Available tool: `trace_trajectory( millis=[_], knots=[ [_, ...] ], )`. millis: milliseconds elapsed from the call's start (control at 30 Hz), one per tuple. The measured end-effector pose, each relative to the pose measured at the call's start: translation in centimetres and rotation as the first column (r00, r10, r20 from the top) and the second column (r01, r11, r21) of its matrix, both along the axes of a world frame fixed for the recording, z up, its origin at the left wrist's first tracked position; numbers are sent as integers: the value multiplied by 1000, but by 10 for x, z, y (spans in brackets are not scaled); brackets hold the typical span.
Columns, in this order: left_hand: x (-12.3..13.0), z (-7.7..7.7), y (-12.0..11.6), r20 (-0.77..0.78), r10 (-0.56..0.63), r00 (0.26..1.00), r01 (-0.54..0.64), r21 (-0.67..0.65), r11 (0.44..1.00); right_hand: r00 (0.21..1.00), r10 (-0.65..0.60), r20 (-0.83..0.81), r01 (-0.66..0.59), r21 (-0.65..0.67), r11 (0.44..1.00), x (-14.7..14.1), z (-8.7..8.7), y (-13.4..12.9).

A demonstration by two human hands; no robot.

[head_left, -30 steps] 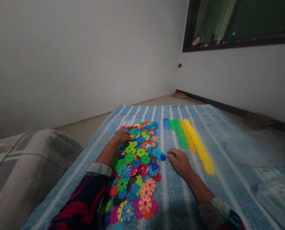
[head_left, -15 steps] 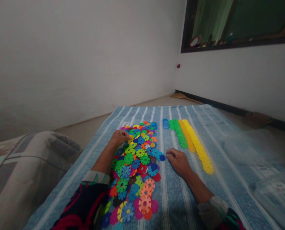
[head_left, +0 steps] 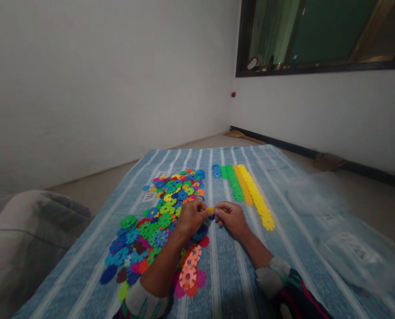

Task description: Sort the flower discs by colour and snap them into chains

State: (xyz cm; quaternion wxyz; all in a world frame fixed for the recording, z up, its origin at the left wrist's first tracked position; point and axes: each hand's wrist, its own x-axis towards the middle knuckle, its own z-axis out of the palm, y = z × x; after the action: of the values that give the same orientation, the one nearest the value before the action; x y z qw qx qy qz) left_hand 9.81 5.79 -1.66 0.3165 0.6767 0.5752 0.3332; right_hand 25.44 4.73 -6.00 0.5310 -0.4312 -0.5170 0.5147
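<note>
Between my two hands is a small yellow-orange disc [head_left: 210,210]. My left hand [head_left: 193,216] pinches it from the left, above the right edge of a pile of notched plastic discs [head_left: 166,220] in many colours. My right hand [head_left: 230,217] has its fingertips closed at the disc's right side; whether they grip it is hard to tell. Beyond my right hand lie overlapping rows of discs: a short blue row [head_left: 216,171], a green row [head_left: 234,184], an orange row [head_left: 244,186] and a long yellow row [head_left: 257,197].
A blue-and-white striped cloth [head_left: 111,217] covers the table. Clear plastic bags [head_left: 346,248] lie at the right. Grey fabric [head_left: 21,248] bulges at the lower left. A broom [head_left: 239,134] lies on the floor beyond the table.
My left hand has moved right from the pile's upper left, carrying a yellow-orange disc. My right hand now meets it near the pile's right edge. The camera view has shifted to the right.
</note>
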Motion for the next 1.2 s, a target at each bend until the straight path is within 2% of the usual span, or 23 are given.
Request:
trace_trajectory(
  millis=[133, 300, 433, 533, 667, 767, 833, 900, 933, 1067, 1200],
  knots=[
    [9, -2, -4, 1, 30, 1000, -30, 27, 999, 1000, -8, -17, 8, 10, 1000, 8, 6, 2],
    [19, -9, -11, 68, 65, 996, -69, 48, 996, 996, 92, 18, -92, -26, 995, 18, 10, 2],
    [28, -20, -17, 135, 47, 990, -50, 22, 999, 980, 130, 148, -129, -14, 992, 32, 13, -1],
    [34, -28, -21, 184, 25, 983, -30, 27, 999, 924, 169, 343, -183, 8, 983, 43, 16, -5],
    [41, -31, -25, 230, -1, 973, -10, 48, 999, 802, 152, 578, -243, 83, 967, 55, 23, -10],
    [44, -30, -29, 262, -20, 965, 11, 36, 999, 692, 133, 710, -270, 83, 959, 67, 32, -11],
    [46, -29, -30, 279, -6, 960, -2, 28, 1000, 533, 88, 842, -235, 47, 971, 81, 40, -7],
    [46, -29, -31, 286, 9, 958, -13, 12, 1000, 306, 18, 952, -141, 27, 990, 98, 47, 0],
    [46, -29, -31, 283, 10, 959, -11, 3, 1000, 243, 9, 970, -107, 18, 994, 107, 50, 4],
    [45, -31, -31, 251, -12, 968, 15, -11, 1000, 122, 22, 992, -51, -16, 999, 131, 54, 22],
    [45, -34, -30, 243, -30, 970, 35, -17, 999, 42, 52, 998, -30, -51, 998, 134, 50, 32]
  ],
)
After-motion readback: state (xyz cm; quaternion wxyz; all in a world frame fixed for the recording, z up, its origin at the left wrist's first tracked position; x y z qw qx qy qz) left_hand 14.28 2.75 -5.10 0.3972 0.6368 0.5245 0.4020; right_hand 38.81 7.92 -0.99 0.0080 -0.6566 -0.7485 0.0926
